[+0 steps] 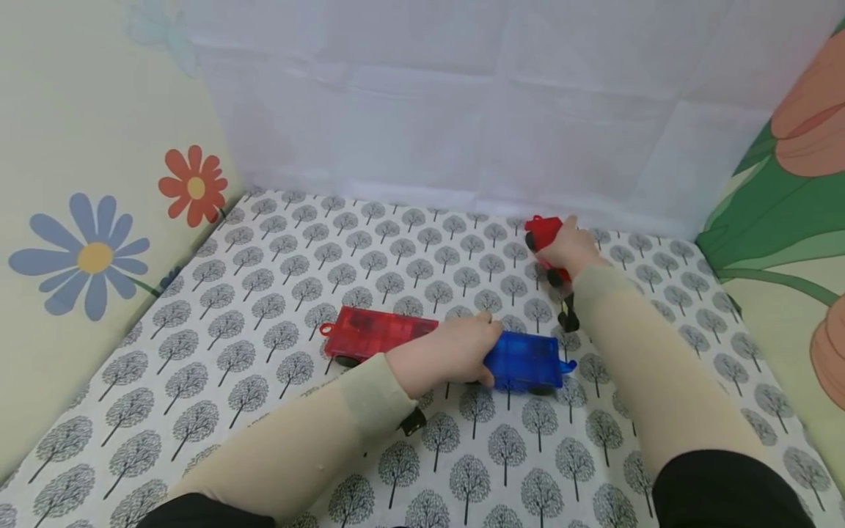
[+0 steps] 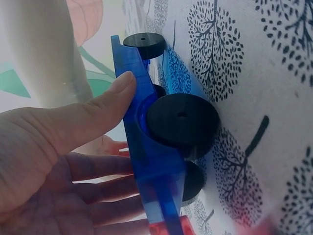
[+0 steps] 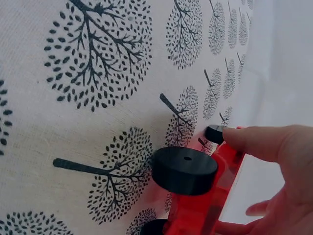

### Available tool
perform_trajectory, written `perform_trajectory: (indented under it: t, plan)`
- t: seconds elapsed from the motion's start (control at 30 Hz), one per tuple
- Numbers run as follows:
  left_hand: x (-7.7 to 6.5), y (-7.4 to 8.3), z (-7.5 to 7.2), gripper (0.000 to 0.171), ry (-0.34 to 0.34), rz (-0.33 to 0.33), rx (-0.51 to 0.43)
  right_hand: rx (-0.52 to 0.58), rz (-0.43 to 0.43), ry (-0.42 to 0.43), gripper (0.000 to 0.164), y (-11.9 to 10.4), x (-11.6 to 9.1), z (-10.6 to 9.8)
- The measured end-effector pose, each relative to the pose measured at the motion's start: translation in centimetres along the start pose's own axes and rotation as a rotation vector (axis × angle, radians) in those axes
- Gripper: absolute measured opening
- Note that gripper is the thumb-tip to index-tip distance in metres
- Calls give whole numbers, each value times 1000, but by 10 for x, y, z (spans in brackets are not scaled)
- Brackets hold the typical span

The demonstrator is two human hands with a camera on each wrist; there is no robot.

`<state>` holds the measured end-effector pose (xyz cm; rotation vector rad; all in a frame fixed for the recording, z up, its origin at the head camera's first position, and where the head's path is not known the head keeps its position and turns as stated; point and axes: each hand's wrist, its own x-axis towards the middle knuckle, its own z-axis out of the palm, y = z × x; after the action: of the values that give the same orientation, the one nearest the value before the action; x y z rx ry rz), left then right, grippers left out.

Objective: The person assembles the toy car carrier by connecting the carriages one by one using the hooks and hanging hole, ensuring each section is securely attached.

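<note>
My left hand (image 1: 452, 350) grips a see-through blue toy car (image 1: 528, 359) by its sides, near the middle of the cloth. In the left wrist view the thumb lies along one side of the blue body, above a black wheel (image 2: 182, 122), and the fingers are on the other side. A longer see-through red toy car (image 1: 376, 330) with a loop at its end stands in line with the blue one, partly hidden by my left hand. At the back right, my right hand (image 1: 573, 248) holds another red toy car (image 3: 195, 210) with black wheels, thumb against its side.
Everything stands on a white cloth (image 1: 218, 352) printed with black trees. A white sheet (image 1: 429, 125) hangs behind it, close beyond my right hand. Walls painted with flowers (image 1: 95, 257) flank the surface. A small black device (image 1: 413, 422) shows under my left wrist.
</note>
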<state>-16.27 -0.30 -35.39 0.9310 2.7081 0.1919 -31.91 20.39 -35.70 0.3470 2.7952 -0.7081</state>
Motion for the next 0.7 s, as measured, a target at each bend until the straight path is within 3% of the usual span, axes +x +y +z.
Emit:
perform_trajectory:
  t: [0.17,0.47,0.7]
  plan:
    - [1,1,0,78,1,4,-2,53,-40,-7,107,3,-2,-6]
    - [1,-2,0,78,-1,10,-12,-59,-240,53,97,-3,-19,-27]
    - [3,-4,1,77,3,8,-17,-80,-319,-33,96,5,-42,-45]
